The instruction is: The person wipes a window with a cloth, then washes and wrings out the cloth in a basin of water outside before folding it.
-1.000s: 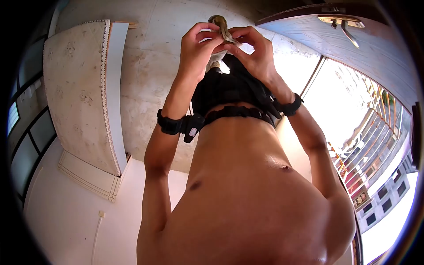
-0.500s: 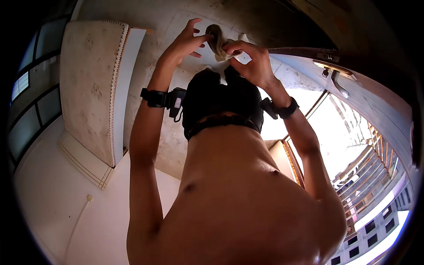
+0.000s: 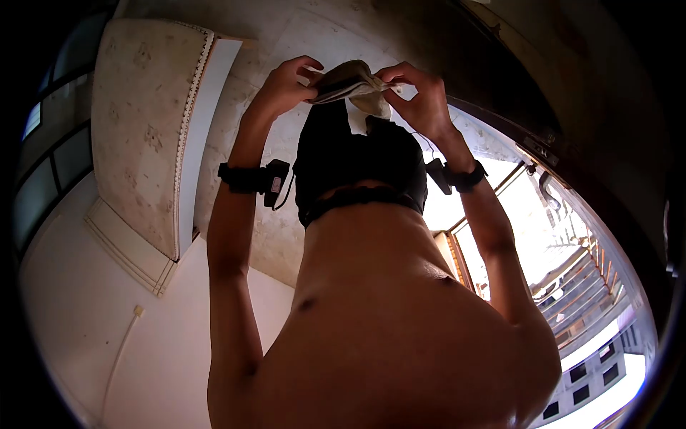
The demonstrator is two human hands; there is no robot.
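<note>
Stretched between my two hands is a beige sock [image 3: 354,80] with a darker band, held above my black shorts [image 3: 361,161]. At its left end, my left hand [image 3: 286,87] pinches the edge of the fabric between thumb and fingers. My right hand [image 3: 416,89] grips the right end between thumb and forefinger. A pale part of the fabric droops below, between the hands. The fingertips on the sock are partly hidden. Black straps with small boxes sit on both forearms.
A padded, stained panel with a studded edge [image 3: 146,136] stands at left beside a white wall [image 3: 64,322]. A dark edge and a door with a handle [image 3: 549,193] lie at right. Beyond are bright daylight, railings [image 3: 582,279] and a building.
My left hand has come down and closed on the sock, having been spread beside it. The sock is now drawn out sideways between both hands and sits nearer my body.
</note>
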